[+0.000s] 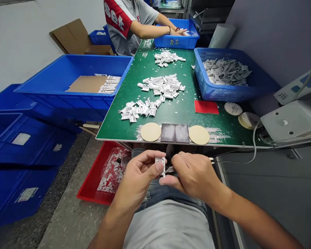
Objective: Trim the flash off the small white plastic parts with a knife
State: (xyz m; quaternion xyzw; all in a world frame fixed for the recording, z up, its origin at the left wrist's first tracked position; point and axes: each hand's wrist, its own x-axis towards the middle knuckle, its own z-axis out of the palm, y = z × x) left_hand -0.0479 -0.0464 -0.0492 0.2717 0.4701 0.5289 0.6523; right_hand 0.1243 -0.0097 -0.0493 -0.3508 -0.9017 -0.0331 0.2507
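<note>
In front of my lap, my left hand (142,174) pinches a small white plastic part (160,166) between thumb and fingers. My right hand (194,174) is closed round a slim hand tool (211,160); pale ends stick out past the fist, and its tip meets the right side of the part. Most of the tool is hidden, so its kind is unclear. On the green table (124,135) ahead lie loose piles of similar white parts (140,110), with a larger pile (163,85) behind. Round cream discs (150,132) and dark square pads (175,133) line the front edge.
A red bin (90,193) with white scraps stands below left. Blue crates (75,62) fill the left side. At right are a blue basket (212,91) of parts, red pads (206,107) and a power strip (300,86). A co-worker (134,27) reaches into a blue bin (163,42).
</note>
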